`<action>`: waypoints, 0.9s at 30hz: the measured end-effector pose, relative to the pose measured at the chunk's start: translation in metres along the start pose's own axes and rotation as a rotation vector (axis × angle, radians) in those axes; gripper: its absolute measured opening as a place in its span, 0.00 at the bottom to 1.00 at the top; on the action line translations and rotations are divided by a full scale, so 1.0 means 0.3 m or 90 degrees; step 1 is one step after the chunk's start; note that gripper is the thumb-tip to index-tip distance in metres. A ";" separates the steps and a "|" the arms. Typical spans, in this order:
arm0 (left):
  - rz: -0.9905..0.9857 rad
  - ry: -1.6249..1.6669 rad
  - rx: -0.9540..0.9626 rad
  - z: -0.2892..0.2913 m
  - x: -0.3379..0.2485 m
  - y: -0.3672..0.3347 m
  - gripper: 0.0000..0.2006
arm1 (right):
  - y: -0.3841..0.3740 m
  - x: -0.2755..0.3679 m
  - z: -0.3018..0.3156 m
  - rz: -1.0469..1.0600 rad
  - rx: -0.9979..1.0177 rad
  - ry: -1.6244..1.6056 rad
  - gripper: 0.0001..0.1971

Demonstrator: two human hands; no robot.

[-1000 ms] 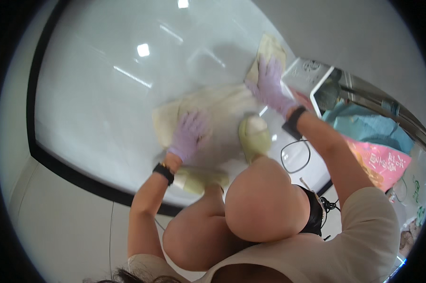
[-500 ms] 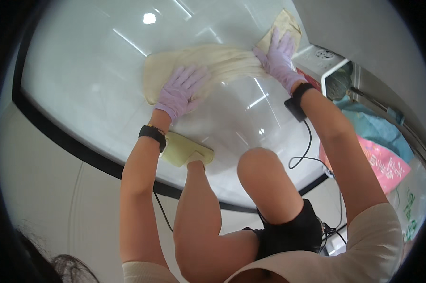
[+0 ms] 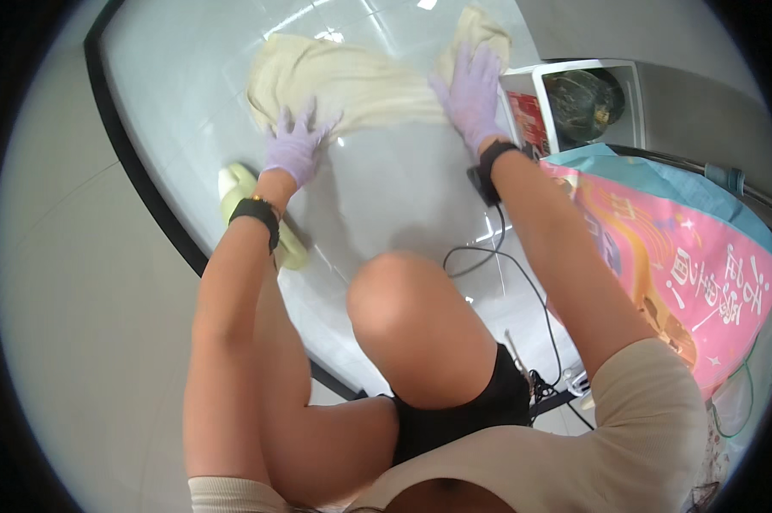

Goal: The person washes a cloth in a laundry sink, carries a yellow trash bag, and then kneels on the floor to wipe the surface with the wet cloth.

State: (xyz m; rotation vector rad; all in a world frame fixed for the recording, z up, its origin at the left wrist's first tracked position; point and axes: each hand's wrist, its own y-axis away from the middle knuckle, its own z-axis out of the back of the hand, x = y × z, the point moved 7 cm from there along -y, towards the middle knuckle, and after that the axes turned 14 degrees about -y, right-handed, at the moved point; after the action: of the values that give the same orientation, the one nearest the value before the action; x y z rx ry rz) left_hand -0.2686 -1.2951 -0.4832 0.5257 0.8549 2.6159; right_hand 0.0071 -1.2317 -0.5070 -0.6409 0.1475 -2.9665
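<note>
A cream cloth lies spread and wrinkled across the glossy light floor. My left hand, in a thin lilac glove, rests at the cloth's near left edge with its fingers spread. At the cloth's right end, my right hand, gloved alike, presses down with fingers apart. Part of the cloth bunches up beyond its fingertips. Neither hand is closed around the fabric.
At right stands a white open bin with a dark green round item inside. Nearer are a pink bag and a black cable. A pale green slipper is beside my left forearm. A black strip edges the floor.
The view has shifted, bringing the bin and pink bag further in. My left hand has slid from the cloth's middle to its near edge. The slippered foot has turned.
</note>
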 end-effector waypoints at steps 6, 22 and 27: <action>-0.086 -0.026 0.094 -0.057 -0.191 0.121 0.39 | 0.371 -0.041 0.092 -0.082 0.031 -0.028 0.41; -0.337 0.131 -0.297 -0.095 -0.538 0.265 0.22 | 1.201 -0.048 0.185 -0.405 0.169 0.101 0.42; -0.244 0.171 -0.183 -0.082 -0.475 0.303 0.27 | 1.144 0.106 0.254 -0.228 0.200 0.019 0.37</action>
State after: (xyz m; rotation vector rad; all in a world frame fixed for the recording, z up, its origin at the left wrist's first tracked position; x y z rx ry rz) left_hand -0.1730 -1.4365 -0.4796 -0.0654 0.5669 2.4170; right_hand 0.0375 -1.5810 -0.4649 -0.6379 -0.4727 -3.2279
